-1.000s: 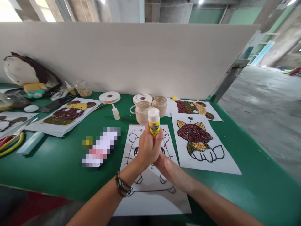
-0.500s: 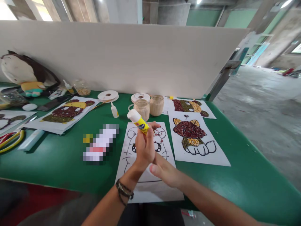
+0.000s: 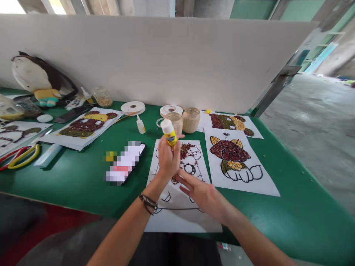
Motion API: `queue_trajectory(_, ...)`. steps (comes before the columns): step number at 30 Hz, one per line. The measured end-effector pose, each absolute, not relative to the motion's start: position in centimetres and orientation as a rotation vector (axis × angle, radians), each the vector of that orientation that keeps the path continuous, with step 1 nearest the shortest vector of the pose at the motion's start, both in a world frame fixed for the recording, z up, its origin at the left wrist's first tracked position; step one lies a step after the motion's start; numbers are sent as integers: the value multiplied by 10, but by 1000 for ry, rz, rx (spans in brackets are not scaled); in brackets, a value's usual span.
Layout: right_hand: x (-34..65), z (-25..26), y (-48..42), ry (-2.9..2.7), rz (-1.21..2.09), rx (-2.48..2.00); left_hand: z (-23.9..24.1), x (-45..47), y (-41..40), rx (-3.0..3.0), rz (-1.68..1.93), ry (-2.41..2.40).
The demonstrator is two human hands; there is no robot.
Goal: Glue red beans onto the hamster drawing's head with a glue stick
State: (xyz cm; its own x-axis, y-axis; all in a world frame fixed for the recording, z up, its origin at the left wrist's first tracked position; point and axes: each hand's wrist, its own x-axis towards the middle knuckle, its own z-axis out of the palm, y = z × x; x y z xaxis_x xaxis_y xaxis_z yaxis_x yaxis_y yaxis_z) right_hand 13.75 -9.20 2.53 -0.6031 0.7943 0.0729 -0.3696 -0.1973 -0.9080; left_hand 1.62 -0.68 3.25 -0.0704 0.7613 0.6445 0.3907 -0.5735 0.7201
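Observation:
My left hand [image 3: 167, 162] is closed around a glue stick [image 3: 169, 133] with a white cap and a yellow-and-blue label, held cap up above the drawing. My right hand [image 3: 206, 195] has its fingers stretched out, the tips against or just beside the heel of my left hand; contact is hard to tell. Beneath both lies a white sheet [image 3: 185, 224] with a black outline of a whiskered animal. Reddish-brown and greenish seeds [image 3: 187, 150] are scattered on its upper part, partly hidden behind my left hand.
Right of the sheet lies a seed-covered fox picture [image 3: 231, 151]. Two jars [image 3: 191, 120] stand behind. To the left are a partly pixelated phone [image 3: 126, 162], a small glue bottle [image 3: 140, 125], another seed picture [image 3: 83, 127] and scissors [image 3: 24, 157]. A white panel [image 3: 166, 59] borders the table.
My right hand has drawn away from my left wrist, its fingers straightening. The glue stick is more upright. More seeds show on the sheet, and the view has shifted slightly.

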Motion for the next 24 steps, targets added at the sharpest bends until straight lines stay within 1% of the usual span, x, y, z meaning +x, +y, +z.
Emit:
queue_trajectory(2,145,26,-96,-1125,1957,-547,34,4,8,1931,1700,1329)
queue_trajectory(4,149,23,-96,-960,1884,-630,36,-4,14,1945,1712,1292)
queue_trajectory(6,150,18,-93,-871,1790,-746,38,-8,14,2002,1647,1175)
queue_trajectory(10,147,14,-83,-985,1826,-1013,36,-12,12,2039,1505,1100)
queue_trajectory(12,147,18,-74,-1067,1775,-1117,32,-15,15,2034,1419,1134)
queue_trajectory(14,149,23,-62,-1199,1631,-1180,28,-17,18,2029,1346,1164)
queue_trajectory(16,150,25,-47,-1499,1407,-1228,24,-19,20,2031,1294,1155)
queue_trajectory(18,151,22,-34,-1890,1071,-1260,20,-19,20,2026,1256,1133)
queue_trajectory(20,150,13,-25,-2163,768,-1272,15,-18,18,1991,1227,1123)
queue_trajectory(22,148,3,-22,-2325,615,-1272,12,-15,15,1915,1192,1126)
queue_trajectory(24,146,-6,-23,-2426,545,-1256,10,-13,12,1819,1163,1122)
